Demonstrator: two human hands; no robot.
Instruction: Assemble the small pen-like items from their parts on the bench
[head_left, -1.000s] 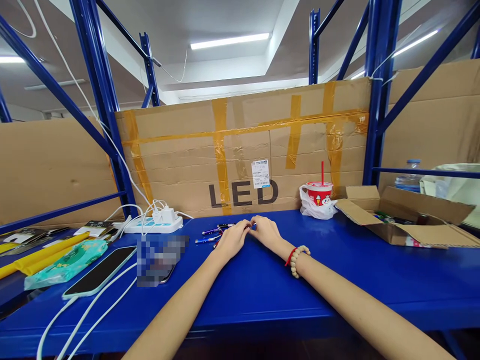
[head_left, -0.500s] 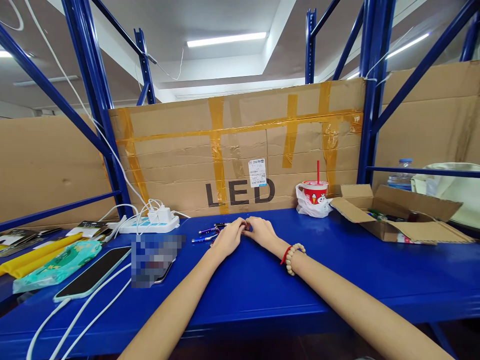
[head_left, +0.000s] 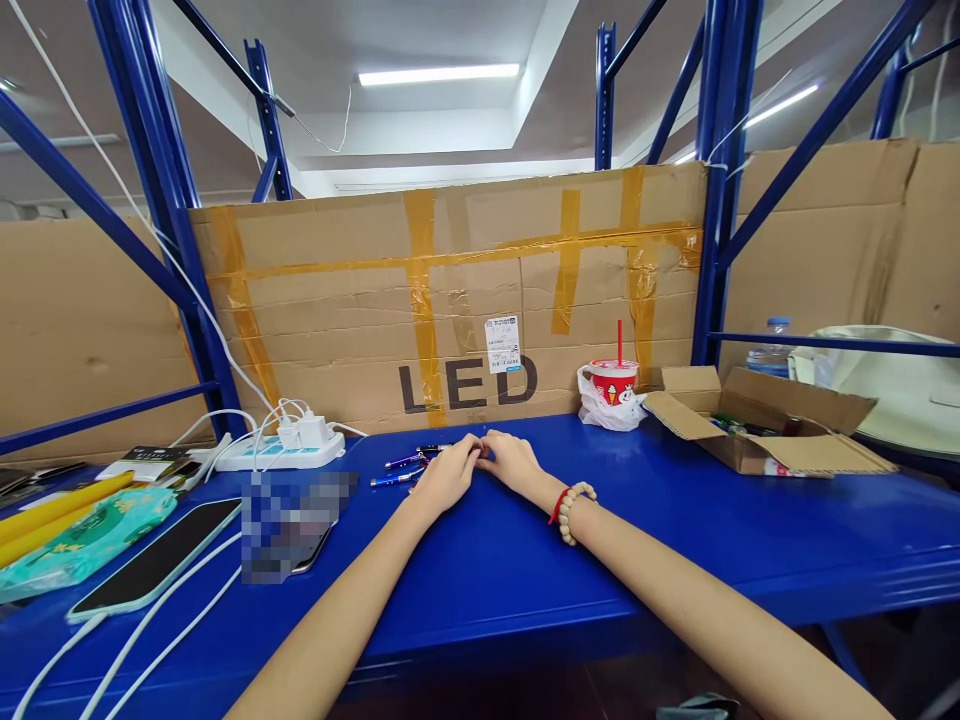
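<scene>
My left hand (head_left: 448,474) and my right hand (head_left: 511,464) meet over the blue tabletop (head_left: 510,580). The fingers of both are closed and their tips come together. Whatever they grip there is small and mostly hidden behind the fingers. Just left of my left hand lie several slim pens or pen-like sticks, among them a blue one (head_left: 396,480) and a dark purple one (head_left: 403,461). My left hand partly covers them. A bead bracelet and a red cord circle my right wrist.
An open cardboard box (head_left: 750,455) with small items stands at the right, beside a red cup (head_left: 615,382) in a plastic bag. Leftward are a power strip (head_left: 247,455), a phone (head_left: 161,555) with cables and a green packet (head_left: 82,545). A cardboard wall (head_left: 337,330) closes the back.
The whole view has shifted slightly, so everything appears a little further left. My hands remain together in the same place beside the pens, with only slight finger movement.
</scene>
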